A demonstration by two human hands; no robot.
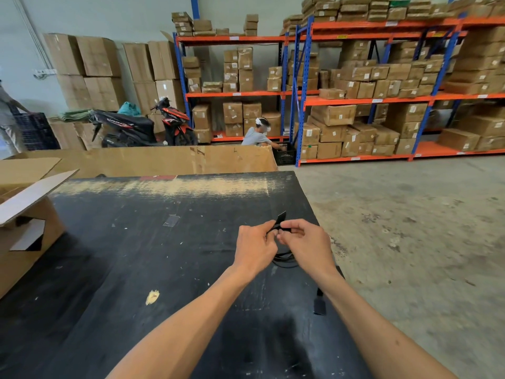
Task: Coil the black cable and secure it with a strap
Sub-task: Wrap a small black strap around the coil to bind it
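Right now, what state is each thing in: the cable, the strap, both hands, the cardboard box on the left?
cable: black, looped, hanging below the hands, over the table.
strap: pinched between the fingers, free end sticking up, not yet closed.
left hand: shut on the strap.
right hand: shut on the strap.
plug: lying flat by the table's right edge.
cardboard box: open, flaps up.

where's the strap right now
In the head view the strap is right of centre over the black table, pinched between the left hand and right hand, its free end sticking up above the coiled black cable.
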